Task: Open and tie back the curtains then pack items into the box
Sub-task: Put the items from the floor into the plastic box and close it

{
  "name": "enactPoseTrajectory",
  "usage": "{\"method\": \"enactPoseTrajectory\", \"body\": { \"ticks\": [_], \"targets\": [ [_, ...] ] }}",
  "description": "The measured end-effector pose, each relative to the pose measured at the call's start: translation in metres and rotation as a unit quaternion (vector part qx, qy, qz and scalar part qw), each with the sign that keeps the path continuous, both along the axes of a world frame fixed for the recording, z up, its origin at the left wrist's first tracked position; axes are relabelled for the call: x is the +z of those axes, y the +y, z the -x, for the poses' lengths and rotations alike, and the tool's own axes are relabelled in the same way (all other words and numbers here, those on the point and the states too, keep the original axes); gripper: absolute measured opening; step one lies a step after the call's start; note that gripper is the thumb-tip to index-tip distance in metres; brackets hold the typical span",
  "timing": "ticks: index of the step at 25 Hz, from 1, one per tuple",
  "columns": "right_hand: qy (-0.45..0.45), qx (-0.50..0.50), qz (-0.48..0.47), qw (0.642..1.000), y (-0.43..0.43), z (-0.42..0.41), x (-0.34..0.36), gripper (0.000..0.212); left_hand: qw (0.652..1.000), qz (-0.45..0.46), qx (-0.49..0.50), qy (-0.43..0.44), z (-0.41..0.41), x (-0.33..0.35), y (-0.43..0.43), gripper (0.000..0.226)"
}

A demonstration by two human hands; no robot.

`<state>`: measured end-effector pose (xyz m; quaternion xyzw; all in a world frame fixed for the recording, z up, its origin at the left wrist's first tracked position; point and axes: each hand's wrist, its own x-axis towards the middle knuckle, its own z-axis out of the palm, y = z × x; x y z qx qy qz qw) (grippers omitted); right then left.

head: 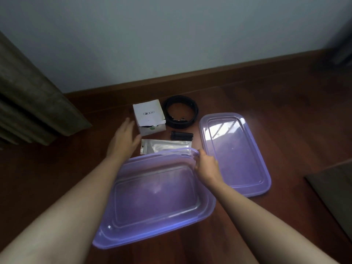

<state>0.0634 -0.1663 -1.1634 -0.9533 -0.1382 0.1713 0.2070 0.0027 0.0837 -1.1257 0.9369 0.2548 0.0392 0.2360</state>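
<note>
Floorboards [57,168] fill the head view. The purple box [156,199] sits nearest, with the right hand [206,164] gripping its far right corner, fingers curled over the rim. The lid [236,155] lies flat just to its right. The left hand [123,140], fingers straight and holding nothing, is beside a white carton [149,117] near the floor's wall edge. A coiled belt [181,111], a small black item [182,135] and a silver packet [165,146] lie close by. A curtain [28,101] hangs at the left edge.

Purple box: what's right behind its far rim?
A silver pouch, flat on the floor behind the purple box; the rim, gripped by the right hand, covers its near edge.
</note>
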Motion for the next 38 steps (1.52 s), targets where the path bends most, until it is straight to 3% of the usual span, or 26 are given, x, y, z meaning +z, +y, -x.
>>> {"method": "enactPoseTrajectory", "body": {
  "ticks": [3, 5, 9, 13, 17, 22, 24, 27, 30, 33, 35, 38],
  "targets": [
    [0.002, 0.002, -0.001, 1.0, 0.0, -0.001, -0.003, 0.023, 0.99, -0.069, -0.11, 0.056, -0.055, -0.004, -0.006, 0.077],
    [0.003, 0.003, 0.0, 1.0, 0.0, -0.001, -0.003, 0.022, 0.979, -0.112, -0.133, 0.11, -0.078, -0.009, -0.007, 0.081],
    [0.007, 0.007, 0.0, 1.0, -0.001, 0.0, 0.0, 0.025, 0.962, -0.161, -0.112, 0.189, -0.089, -0.026, -0.003, 0.071],
    [0.01, 0.006, 0.002, 1.0, -0.002, 0.001, 0.005, 0.026, 0.946, -0.218, -0.136, 0.196, -0.085, -0.025, 0.004, 0.057],
    [0.007, 0.006, -0.008, 1.0, 0.0, 0.003, 0.004, 0.023, 0.959, -0.192, -0.155, 0.136, -0.052, 0.019, 0.002, 0.05],
    [0.005, 0.001, -0.011, 1.0, 0.002, 0.003, 0.004, 0.022, 0.986, -0.062, -0.15, -0.033, 0.045, 0.056, -0.028, 0.05],
    [0.0, 0.001, -0.011, 1.0, 0.003, 0.004, 0.005, 0.023, 0.971, -0.119, -0.186, -0.092, 0.097, 0.051, -0.042, 0.047],
    [0.0, 0.008, -0.013, 1.0, 0.001, 0.005, 0.007, 0.023, 0.908, -0.271, -0.299, -0.112, 0.16, 0.028, -0.061, 0.044],
    [-0.008, 0.012, -0.011, 1.0, 0.0, 0.005, 0.009, 0.024, 0.863, -0.344, -0.369, -0.039, 0.188, 0.0, -0.059, 0.04],
    [-0.014, 0.019, -0.015, 1.0, -0.002, 0.0, 0.014, 0.026, 0.878, -0.367, -0.297, 0.075, 0.185, -0.016, -0.054, 0.057],
    [-0.017, 0.019, -0.014, 1.0, -0.002, -0.001, 0.014, 0.025, 0.886, -0.335, -0.27, 0.173, 0.177, -0.016, -0.05, 0.075],
    [-0.016, 0.015, -0.012, 1.0, -0.001, 0.0, 0.012, 0.025, 0.886, -0.321, -0.268, 0.202, 0.164, -0.015, -0.05, 0.075]
  ]
}}
